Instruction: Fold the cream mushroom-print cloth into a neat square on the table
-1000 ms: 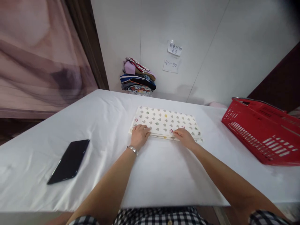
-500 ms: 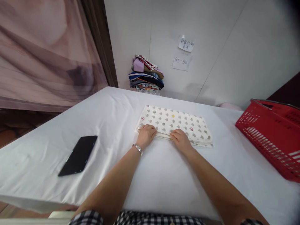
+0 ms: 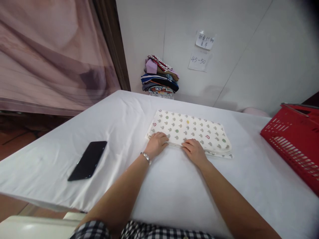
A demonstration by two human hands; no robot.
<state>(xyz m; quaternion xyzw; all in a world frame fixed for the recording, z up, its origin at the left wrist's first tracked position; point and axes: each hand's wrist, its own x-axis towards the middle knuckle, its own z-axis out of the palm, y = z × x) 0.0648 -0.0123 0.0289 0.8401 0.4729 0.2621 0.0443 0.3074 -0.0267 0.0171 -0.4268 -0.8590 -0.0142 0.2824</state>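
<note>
A folded white cloth [image 3: 194, 131] printed with small grey, red, green and yellow motifs lies flat on the table, its layers showing along the near edge. My left hand [image 3: 157, 145] is on that near edge towards the left corner, fingers bent together over it. Close to the middle of the same edge, my right hand [image 3: 195, 152] has its fingers closed at the fabric. Both thumbs are partly hidden. A silvery bracelet [image 3: 146, 158] circles my left wrist.
The white-covered table [image 3: 171, 189] carries a black phone-like slab [image 3: 87, 160] at left and a red plastic basket [image 3: 296, 136] at right. Folded fabrics [image 3: 159, 78] are stacked beyond the far edge. A pink curtain [image 3: 54, 56] hangs at left, and paper notes [image 3: 199, 60] are on the wall.
The cloth's near edge, slightly raised before, now lies lower and flatter under my hands. The view has shifted a little; both hands stay at the same edge.
</note>
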